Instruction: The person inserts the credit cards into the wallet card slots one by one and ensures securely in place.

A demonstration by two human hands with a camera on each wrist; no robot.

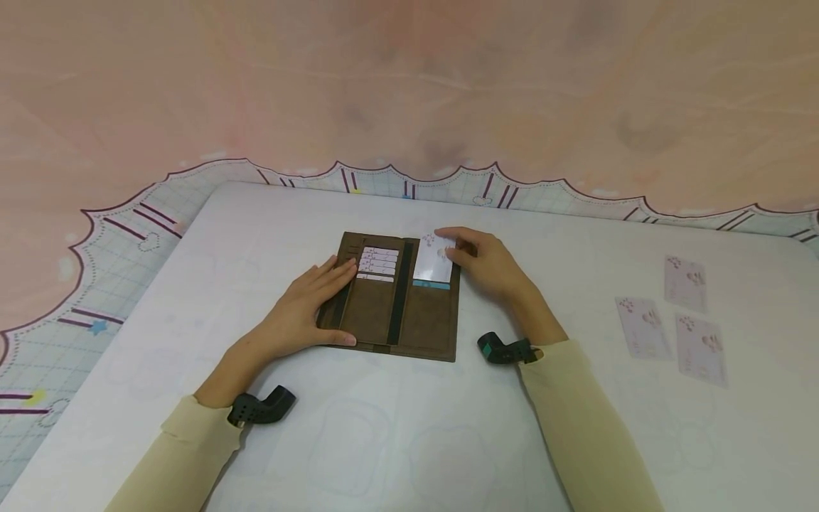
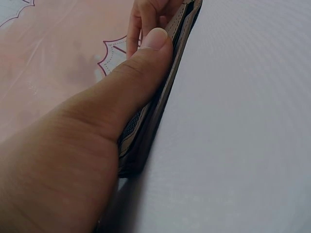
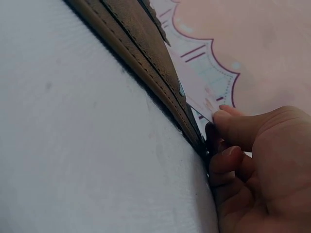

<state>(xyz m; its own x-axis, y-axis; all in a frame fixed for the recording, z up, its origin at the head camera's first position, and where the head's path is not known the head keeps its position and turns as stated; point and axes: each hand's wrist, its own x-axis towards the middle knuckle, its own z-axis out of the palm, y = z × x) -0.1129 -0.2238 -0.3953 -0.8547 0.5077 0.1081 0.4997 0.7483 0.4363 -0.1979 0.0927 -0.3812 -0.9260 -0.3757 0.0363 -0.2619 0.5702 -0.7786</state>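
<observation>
A brown wallet (image 1: 425, 327) lies spread flat on the white table, a dark strip running down its middle. My left hand (image 1: 301, 302) rests on its left side, fingers extended and thumb along the lower edge. Between thumb and fingers, my right hand (image 1: 489, 263) pinches a white printed card (image 1: 431, 264) at the upper right of the wallet. The card's lower end is at the right-hand slots, just above a blue-edged card (image 1: 431, 284). Several white cards (image 1: 377, 262) sit stacked in the left-hand slots. In the right wrist view the pinched card (image 3: 197, 90) stands up at a slant.
Three loose printed cards lie at the right of the table: an upper one (image 1: 685, 283), a left one (image 1: 643, 327) and a lower one (image 1: 701, 348). Beyond the table's far edge is a pink cloth (image 1: 409, 85) with a scalloped border.
</observation>
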